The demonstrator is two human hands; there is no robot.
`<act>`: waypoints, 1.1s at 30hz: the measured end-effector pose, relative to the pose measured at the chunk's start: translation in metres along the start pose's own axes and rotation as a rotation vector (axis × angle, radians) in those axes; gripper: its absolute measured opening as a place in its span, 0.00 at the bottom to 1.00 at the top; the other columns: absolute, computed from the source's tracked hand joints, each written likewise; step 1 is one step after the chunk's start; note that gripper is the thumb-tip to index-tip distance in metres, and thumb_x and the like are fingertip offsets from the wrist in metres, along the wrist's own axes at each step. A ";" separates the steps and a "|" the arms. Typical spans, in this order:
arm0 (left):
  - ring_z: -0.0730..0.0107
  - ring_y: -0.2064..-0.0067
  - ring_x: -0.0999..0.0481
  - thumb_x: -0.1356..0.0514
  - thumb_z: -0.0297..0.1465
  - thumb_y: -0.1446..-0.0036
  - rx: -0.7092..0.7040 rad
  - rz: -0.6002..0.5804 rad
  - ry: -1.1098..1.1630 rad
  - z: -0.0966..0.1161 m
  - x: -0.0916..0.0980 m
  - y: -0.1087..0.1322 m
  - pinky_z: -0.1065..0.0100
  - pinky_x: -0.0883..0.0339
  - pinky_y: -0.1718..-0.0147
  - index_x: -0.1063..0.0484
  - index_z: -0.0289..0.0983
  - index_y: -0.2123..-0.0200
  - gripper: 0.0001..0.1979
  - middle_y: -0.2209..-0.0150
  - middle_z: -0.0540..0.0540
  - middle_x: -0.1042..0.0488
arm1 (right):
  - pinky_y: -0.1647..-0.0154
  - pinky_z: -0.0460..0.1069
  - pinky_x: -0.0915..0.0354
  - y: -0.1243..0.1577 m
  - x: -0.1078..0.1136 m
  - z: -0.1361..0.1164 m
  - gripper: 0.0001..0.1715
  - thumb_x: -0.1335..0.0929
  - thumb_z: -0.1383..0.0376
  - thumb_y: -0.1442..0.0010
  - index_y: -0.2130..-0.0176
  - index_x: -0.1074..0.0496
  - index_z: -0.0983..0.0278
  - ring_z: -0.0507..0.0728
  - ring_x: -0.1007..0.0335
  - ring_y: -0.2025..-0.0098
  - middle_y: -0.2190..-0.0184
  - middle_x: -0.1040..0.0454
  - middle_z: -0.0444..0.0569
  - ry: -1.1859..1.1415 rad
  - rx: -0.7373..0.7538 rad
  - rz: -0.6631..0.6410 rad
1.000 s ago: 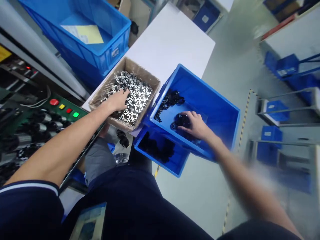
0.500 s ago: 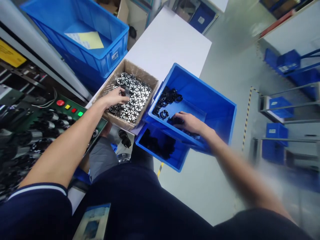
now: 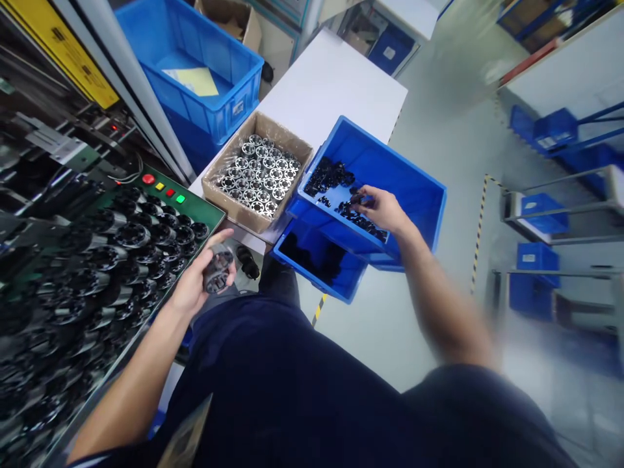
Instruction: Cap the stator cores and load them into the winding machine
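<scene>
My left hand (image 3: 191, 286) is closed around a grey motor stator core (image 3: 219, 269), its slotted end turned up, in front of the cardboard box. My right hand (image 3: 383, 209) is inside the blue bin (image 3: 419, 179), with thumb and fingers pinched on a small black plastic part (image 3: 357, 197). More black plastic parts (image 3: 329, 177) lie loose on that bin's floor. The plastic-lined cardboard box (image 3: 238, 214) holds rows of metal stator cores (image 3: 263, 172), ring ends facing up.
To the left, a green machine table (image 3: 209, 211) carries many stator cores beside coloured buttons (image 3: 169, 192). A lower blue bin (image 3: 353, 286) with dark parts sits under the first. A large blue crate (image 3: 234, 88) stands behind the box, next to a white table (image 3: 336, 78).
My left hand has come out of the cardboard box toward my body with a stator core. My right hand has risen slightly from the bin's floor with a black plastic part.
</scene>
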State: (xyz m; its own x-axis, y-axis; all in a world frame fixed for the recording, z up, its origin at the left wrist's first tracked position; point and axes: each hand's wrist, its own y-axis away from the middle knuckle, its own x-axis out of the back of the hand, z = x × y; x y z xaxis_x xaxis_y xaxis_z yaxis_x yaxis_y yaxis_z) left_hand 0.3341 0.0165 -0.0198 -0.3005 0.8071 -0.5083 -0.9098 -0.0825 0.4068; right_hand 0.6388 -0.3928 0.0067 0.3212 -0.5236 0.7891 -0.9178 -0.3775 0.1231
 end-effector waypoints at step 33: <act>0.72 0.69 0.20 0.36 0.56 0.19 -0.427 -0.051 0.076 -0.011 -0.057 0.075 0.72 0.25 0.72 0.14 0.52 0.33 0.24 0.55 0.49 0.18 | 0.51 0.60 0.15 0.160 -0.132 -0.241 0.13 0.17 0.59 0.27 0.45 0.10 0.44 0.63 0.15 0.57 0.55 0.09 0.42 -0.432 0.642 0.140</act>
State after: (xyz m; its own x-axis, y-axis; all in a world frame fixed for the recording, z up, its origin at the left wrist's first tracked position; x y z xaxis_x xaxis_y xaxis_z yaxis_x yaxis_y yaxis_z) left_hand 0.2798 -0.0416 0.0316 -0.2580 0.7726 -0.5801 -0.9560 -0.2911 0.0374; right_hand 0.3929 -0.2001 0.0668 0.3959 -0.7995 0.4517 -0.6842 -0.5849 -0.4357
